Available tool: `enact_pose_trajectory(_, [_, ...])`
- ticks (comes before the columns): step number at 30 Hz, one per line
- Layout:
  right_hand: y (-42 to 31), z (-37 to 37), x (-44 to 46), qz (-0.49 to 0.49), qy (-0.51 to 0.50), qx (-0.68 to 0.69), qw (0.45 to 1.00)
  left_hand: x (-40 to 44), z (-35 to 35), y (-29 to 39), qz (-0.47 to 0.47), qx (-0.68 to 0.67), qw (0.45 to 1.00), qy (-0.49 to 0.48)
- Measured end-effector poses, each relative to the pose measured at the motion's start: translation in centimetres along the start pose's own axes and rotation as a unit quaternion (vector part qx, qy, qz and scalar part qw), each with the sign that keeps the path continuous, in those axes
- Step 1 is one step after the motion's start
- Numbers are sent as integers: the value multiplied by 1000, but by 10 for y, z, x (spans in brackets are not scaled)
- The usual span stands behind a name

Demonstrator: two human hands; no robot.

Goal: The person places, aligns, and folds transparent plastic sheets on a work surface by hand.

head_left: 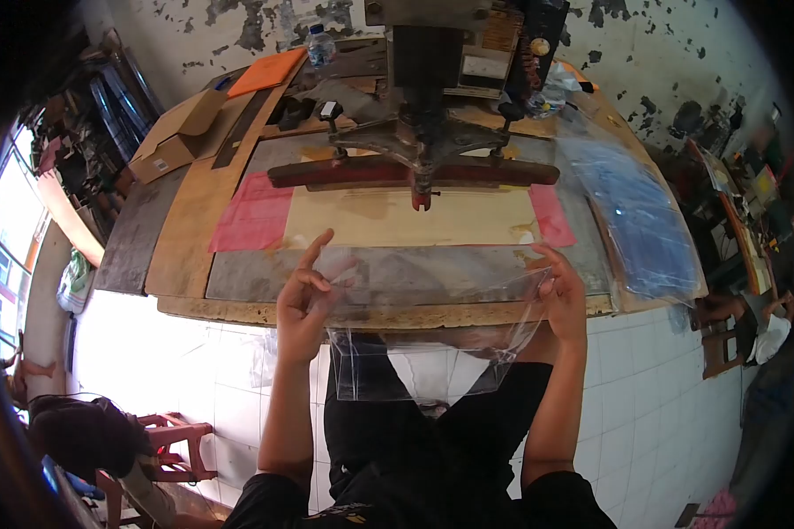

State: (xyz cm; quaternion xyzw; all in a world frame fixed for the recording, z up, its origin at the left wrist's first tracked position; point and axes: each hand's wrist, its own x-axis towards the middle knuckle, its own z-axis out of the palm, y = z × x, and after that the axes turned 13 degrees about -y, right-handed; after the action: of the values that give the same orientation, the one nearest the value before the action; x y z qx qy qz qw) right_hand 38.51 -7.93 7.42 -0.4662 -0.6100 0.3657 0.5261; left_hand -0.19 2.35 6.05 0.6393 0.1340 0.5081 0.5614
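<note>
A clear plastic sheet [423, 370] hangs between my two hands, in front of the table edge and above my lap. My left hand [304, 304] grips the sheet's left side, index finger pointing up. On the other side, my right hand [559, 295] pinches the sheet's upper right corner between thumb and fingers. Beyond both hands lies a cream pad [406, 216] with pink strips [254, 212] at its ends. Over the pad's far side stands the press's long red-brown bar [494, 174], with a gap below it that I cannot judge.
Stacked clear bluish plastic sheets [640, 220] lie at the table's right. A cardboard box [178, 137], an orange folder [267, 71] and a water bottle [320, 46] are at the back left. A red stool [175, 441] stands on the floor at left. Other people sit at both sides.
</note>
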Motion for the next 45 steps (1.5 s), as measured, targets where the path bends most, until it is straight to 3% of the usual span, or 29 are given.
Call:
enact_pose_trajectory(4, [22,-12,-6,10,-42,-24,999,-15,6,8,6,15,1000,15])
enact_pose_trajectory(6, [22,-15,-9,42,-67,2,997,-22,9,12,-78,68,994,36])
enact_pose_trajectory(7, [21,-15,-7,40,-65,2,997,-22,11,15,-77,69,994,34])
enact_pose_trajectory(9, [17,-13,-3,-38,-52,-7,998,-20,17,23,-169,104,979,56])
enact_pose_trajectory(13, [25,-22,-8,-38,-42,67,996,-26,10,18,-157,52,986,-19])
enact_pose_trajectory(15, [26,-23,-7,-105,-67,126,984,-31,1,8,-118,132,984,-22])
enact_pose_trajectory(22, [29,-14,-12,-100,-13,88,991,-31,3,16,-132,259,956,36])
enact_pose_trajectory(25, [24,-14,-13,-69,15,89,994,-25,11,13,-85,208,974,32])
enact_pose_trajectory(28, [16,-12,-10,-66,1,46,997,-29,13,10,-118,183,974,64])
enact_pose_trajectory(31, [5,-6,-8,-17,36,114,993,-32,21,11,-157,178,967,87])
enact_pose_trajectory(33, [8,-9,-9,10,-1,78,997,-34,27,10,-114,160,973,121])
enact_pose_trajectory(36, [7,-9,-7,34,-31,16,999,-35,25,28,-139,159,972,106])
enact_pose_trajectory(41, [12,-9,-7,50,20,34,998,-71,-48,70,-83,258,952,141])
enact_pose_trajectory(45, [13,-10,-9,49,26,76,996,-149,-129,143,-158,376,902,145])
